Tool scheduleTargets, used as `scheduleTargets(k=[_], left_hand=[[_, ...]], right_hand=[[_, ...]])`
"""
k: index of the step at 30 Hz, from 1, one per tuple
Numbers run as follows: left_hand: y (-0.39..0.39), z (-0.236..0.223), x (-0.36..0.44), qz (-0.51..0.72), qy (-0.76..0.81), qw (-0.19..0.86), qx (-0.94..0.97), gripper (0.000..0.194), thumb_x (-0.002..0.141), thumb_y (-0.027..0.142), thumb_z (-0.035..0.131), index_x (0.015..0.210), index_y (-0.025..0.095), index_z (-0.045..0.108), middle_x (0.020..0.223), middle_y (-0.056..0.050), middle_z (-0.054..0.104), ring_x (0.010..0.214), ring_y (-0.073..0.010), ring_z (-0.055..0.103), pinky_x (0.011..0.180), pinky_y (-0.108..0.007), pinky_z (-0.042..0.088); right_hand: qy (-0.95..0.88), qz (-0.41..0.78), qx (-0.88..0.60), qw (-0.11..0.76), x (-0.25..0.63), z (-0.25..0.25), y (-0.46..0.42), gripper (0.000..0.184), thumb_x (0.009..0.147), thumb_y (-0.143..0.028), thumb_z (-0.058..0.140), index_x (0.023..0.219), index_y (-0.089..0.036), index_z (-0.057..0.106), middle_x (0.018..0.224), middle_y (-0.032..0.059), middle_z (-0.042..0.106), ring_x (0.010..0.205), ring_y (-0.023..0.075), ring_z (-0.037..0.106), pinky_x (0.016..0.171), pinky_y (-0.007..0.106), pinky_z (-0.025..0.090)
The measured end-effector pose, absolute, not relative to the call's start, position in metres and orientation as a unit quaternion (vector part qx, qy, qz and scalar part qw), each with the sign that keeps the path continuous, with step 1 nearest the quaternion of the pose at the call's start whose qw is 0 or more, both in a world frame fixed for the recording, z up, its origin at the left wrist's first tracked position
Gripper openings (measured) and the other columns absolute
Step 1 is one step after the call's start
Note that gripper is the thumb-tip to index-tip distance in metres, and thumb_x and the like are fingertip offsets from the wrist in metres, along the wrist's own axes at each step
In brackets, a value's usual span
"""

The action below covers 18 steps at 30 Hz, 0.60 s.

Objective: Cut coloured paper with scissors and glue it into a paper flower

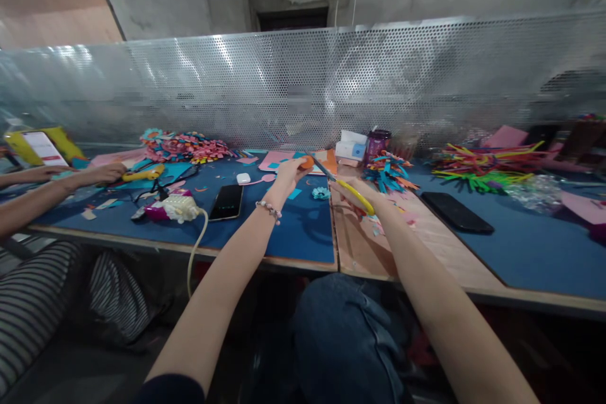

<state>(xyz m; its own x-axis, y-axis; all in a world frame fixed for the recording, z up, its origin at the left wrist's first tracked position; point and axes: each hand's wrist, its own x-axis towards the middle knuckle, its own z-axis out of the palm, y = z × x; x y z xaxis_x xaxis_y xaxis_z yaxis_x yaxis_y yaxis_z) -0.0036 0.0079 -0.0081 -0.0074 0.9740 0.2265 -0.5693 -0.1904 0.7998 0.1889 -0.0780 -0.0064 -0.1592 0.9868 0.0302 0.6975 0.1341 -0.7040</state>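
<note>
Over the blue mat, my left hand is closed on a small orange paper piece. My right hand grips scissors with yellow handles. Their blades point up and left toward the orange piece; whether they touch it I cannot tell. Just below the blades lies a light-blue paper flower. Pink and orange paper sheets spread behind my hands. Paper scraps lie under my right forearm on the bare wood.
A phone and a white earphone case lie left of my left hand, near a power strip. Another phone lies at right. Paper flowers are heaped behind. A co-worker's hand holds a yellow-handled tool.
</note>
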Motion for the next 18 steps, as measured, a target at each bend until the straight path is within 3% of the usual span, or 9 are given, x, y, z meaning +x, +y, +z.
scheduleTargets(k=[18], left_hand=[[0.0103,-0.0103,-0.0081,0.657,0.250,0.552,0.449,0.003,0.068,0.011,0.065,0.070,0.011,0.063,0.080,-0.008,0.064,0.083,-0.0171,0.061,0.083,-0.042,0.054]], right_hand=[[-0.736,0.231,-0.585,0.249,0.1921,-0.0107,-0.0746,0.054,0.081,-0.070,0.038,0.067,-0.019,0.047,0.038,-0.0032,0.040,0.028,0.0113,0.044,0.028,0.021,0.031]])
